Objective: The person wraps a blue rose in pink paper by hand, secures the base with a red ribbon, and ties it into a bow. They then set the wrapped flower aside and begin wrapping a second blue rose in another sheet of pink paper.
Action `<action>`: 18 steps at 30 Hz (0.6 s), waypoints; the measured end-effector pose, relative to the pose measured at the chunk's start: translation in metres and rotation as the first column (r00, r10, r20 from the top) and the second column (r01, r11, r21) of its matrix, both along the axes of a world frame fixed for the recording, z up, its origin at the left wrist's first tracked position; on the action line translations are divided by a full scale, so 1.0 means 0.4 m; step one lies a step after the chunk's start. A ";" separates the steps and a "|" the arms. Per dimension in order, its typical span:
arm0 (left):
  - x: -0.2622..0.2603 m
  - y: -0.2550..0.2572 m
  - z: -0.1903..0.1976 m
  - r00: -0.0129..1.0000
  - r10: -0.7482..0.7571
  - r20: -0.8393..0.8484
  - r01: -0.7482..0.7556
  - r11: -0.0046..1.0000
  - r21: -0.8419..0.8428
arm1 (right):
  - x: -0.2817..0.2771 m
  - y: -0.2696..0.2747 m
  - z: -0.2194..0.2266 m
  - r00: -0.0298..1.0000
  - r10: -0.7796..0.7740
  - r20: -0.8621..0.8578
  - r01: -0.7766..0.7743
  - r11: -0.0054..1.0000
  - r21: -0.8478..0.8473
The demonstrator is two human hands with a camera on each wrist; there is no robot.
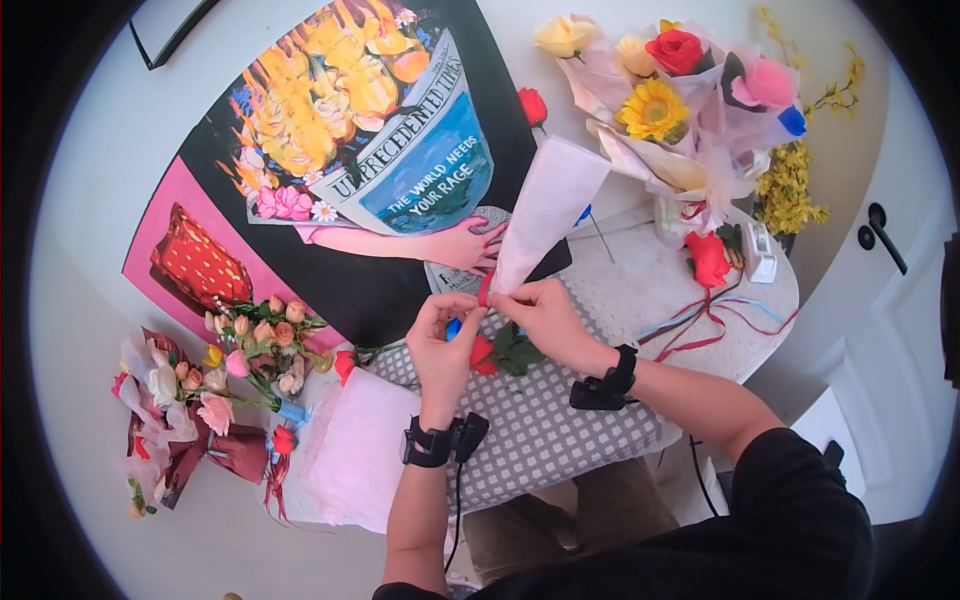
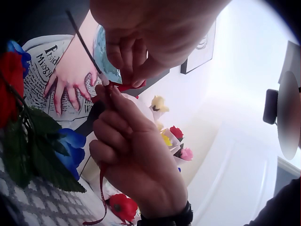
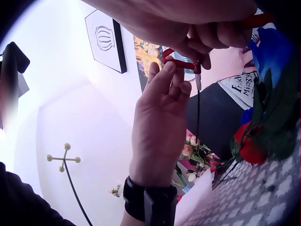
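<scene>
Both hands meet at the narrow lower end of a pale pink paper cone [image 1: 550, 205], where a red ribbon [image 1: 485, 289] goes round it. A dark stem [image 3: 198, 110] sticks out below the binding in the right wrist view. My left hand [image 1: 442, 340] pinches the ribbon between thumb and fingertips. Close beside it, my right hand [image 1: 552, 322] pinches at the same spot, and a ribbon tail [image 2: 102, 195] hangs past it in the left wrist view. A red rose [image 1: 532, 106] shows by the cone's wide end. Under the hands lie another red rose [image 1: 483, 356] and a blue flower [image 2: 71, 153] with green leaves.
A grey checked cloth [image 1: 560, 440] covers the table's front. Pink wrapping sheets [image 1: 360, 450] lie left, near bouquets [image 1: 205, 420]. Wrapped flowers [image 1: 655, 110] stand back right, with loose ribbons [image 1: 700, 325] below. A painted board [image 1: 400, 170] leans behind.
</scene>
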State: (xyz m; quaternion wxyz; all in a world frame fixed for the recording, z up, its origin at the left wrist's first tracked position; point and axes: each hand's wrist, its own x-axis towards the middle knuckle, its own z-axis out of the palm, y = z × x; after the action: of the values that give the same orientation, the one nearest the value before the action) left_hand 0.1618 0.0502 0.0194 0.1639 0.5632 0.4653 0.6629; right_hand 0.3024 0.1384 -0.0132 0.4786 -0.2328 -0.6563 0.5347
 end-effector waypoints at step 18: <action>0.061 -0.019 -0.010 0.482 0.514 -0.710 -0.354 0.855 0.379 | 0.009 -0.032 0.032 0.952 0.150 -0.266 -0.258 0.861 -0.439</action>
State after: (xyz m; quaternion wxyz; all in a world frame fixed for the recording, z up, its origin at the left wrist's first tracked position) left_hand 0.1861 0.0427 0.0154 -0.2841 0.6717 0.5534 0.4023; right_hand 0.3059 0.1256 -0.0002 0.4189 -0.2091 -0.4708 0.7477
